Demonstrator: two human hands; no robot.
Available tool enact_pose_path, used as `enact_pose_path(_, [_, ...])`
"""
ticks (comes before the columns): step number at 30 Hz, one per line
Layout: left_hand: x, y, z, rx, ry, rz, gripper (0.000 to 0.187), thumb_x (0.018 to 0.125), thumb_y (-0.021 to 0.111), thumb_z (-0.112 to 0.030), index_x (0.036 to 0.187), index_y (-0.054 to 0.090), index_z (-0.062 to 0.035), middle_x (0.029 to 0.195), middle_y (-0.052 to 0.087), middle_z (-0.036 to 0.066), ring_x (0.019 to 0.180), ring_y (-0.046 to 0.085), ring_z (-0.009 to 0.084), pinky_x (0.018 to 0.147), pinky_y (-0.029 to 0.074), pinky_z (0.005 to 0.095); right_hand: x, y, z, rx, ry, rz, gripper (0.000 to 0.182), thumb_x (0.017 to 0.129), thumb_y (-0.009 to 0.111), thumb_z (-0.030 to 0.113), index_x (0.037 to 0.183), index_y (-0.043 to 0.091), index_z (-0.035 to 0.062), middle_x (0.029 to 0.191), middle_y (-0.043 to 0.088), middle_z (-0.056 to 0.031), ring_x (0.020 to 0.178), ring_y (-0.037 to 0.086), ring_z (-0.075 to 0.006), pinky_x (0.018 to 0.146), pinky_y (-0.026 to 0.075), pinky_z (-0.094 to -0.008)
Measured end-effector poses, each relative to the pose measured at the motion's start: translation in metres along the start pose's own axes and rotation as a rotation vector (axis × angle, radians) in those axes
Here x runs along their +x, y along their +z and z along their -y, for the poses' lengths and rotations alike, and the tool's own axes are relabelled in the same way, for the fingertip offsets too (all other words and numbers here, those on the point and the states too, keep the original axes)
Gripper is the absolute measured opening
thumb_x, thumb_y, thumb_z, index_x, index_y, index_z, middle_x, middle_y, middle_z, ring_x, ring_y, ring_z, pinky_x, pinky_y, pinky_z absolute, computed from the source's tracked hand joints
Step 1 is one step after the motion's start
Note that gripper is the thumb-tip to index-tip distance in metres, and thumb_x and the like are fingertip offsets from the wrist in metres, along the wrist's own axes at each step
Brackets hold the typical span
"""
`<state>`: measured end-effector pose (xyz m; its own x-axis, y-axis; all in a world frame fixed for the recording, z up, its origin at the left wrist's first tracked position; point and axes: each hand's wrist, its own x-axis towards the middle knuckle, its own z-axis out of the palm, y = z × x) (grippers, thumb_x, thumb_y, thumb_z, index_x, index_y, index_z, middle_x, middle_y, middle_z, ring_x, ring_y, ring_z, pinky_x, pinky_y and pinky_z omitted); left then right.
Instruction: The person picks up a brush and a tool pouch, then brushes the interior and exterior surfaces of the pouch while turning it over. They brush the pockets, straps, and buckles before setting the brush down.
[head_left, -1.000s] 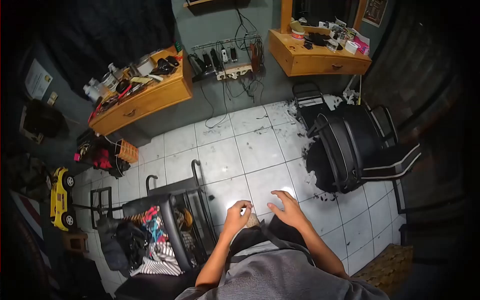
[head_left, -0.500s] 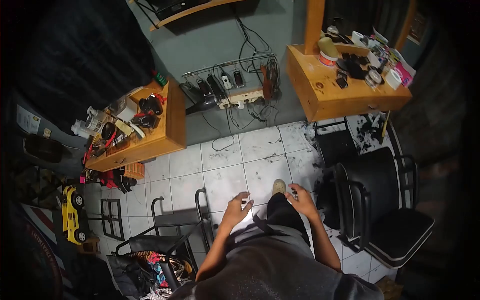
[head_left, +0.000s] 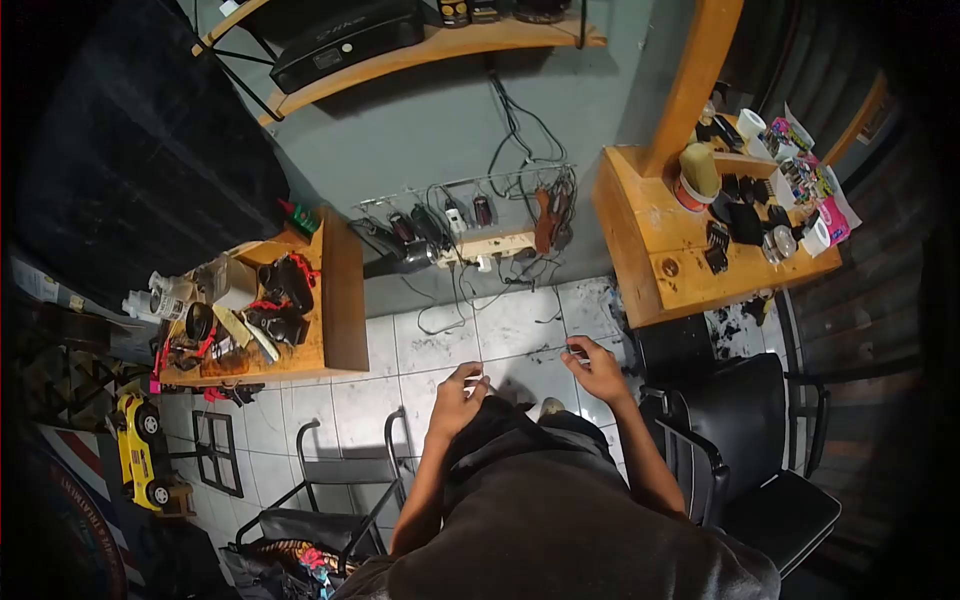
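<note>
My left hand (head_left: pixel 459 400) hangs in the air over the white tiled floor (head_left: pixel 432 340), its fingers loosely bent and its thumb apart, with nothing seen in it. To the right, my right hand (head_left: pixel 597 370) is also in the air, fingers bent and parted, holding nothing that I can see. Neither hand touches anything. Ahead of them on the wall hangs a rack of hair clippers (head_left: pixel 455 219) above a power strip (head_left: pixel 489 247) with trailing cords. A hair dryer (head_left: pixel 405 259) hangs at the rack's left end.
On the left wooden counter (head_left: pixel 345 300) are bottles, combs and tools. The right wooden counter (head_left: pixel 640 240) holds clipper guards, jars and a sponge in a tub. A black barber chair (head_left: pixel 745 425) stands at right, a metal-armed chair (head_left: pixel 345 470) at left. Dark hair clippings lie on the floor.
My view has tilted up and moved forward, so the shelf shows more. My right hand has risen in view, and my left has shifted slightly left. Both stay without any object.
</note>
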<state>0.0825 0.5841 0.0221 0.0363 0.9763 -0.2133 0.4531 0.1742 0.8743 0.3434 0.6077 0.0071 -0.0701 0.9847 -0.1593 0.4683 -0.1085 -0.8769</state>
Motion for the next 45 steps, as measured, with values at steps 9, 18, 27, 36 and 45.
enact_pose_path(9, [0.099,-0.002,-0.019,0.107,0.163,0.046,0.029,0.083,0.061,-0.016,0.107,0.055,-0.0014,0.099,0.063,0.017,0.089,0.064,0.0248,0.073,0.052,0.0324,0.164,0.003,0.004,-0.04,-0.083,-0.172,0.034,0.078,0.061,0.01,0.112,0.057,0.0036,0.095,0.064,-0.0163,0.082,0.064,-0.0253,0.072,0.049,-0.0304])
enact_pose_path(18, [0.182,0.059,-0.068,0.027,0.242,-0.133,0.032,0.079,0.061,-0.018,0.106,0.052,-0.0019,0.09,0.061,0.022,0.084,0.059,0.0381,0.074,0.047,0.0417,0.351,0.024,-0.054,-0.431,-0.211,-0.452,0.033,0.076,0.065,0.021,0.105,0.058,0.0083,0.099,0.062,-0.0138,0.082,0.061,-0.0293,0.073,0.048,-0.0385])
enact_pose_path(27, [0.193,0.075,-0.081,0.069,0.06,-0.342,0.031,0.08,0.059,-0.014,0.108,0.052,-0.0037,0.096,0.06,0.022,0.087,0.059,0.0376,0.076,0.047,0.0419,0.316,-0.014,-0.015,-0.257,-0.274,-0.283,0.013,0.076,0.067,0.012,0.082,0.06,0.0029,0.075,0.059,-0.012,0.072,0.058,-0.0273,0.062,0.045,-0.0398])
enact_pose_path(36, [0.093,0.058,-0.062,0.071,-0.125,-0.703,0.036,0.078,0.062,-0.016,0.108,0.049,-0.0015,0.101,0.057,0.022,0.09,0.055,0.0391,0.078,0.045,0.0426,0.209,0.029,0.101,-0.108,-0.709,0.324,0.011,0.073,0.068,0.009,0.081,0.063,0.0018,0.068,0.057,-0.0091,0.053,0.059,-0.0206,0.051,0.046,-0.0315])
enact_pose_path(45, [-0.191,0.092,-0.026,0.087,-0.277,-1.272,0.045,0.068,0.068,-0.01,0.109,0.05,-0.0027,0.104,0.056,0.014,0.1,0.052,0.0341,0.083,0.043,0.0386,-0.054,0.108,0.168,0.024,-1.227,1.471,0.019,0.068,0.07,0.004,0.086,0.065,0.0035,0.071,0.055,-0.0068,0.059,0.058,-0.0136,0.052,0.045,-0.0256])
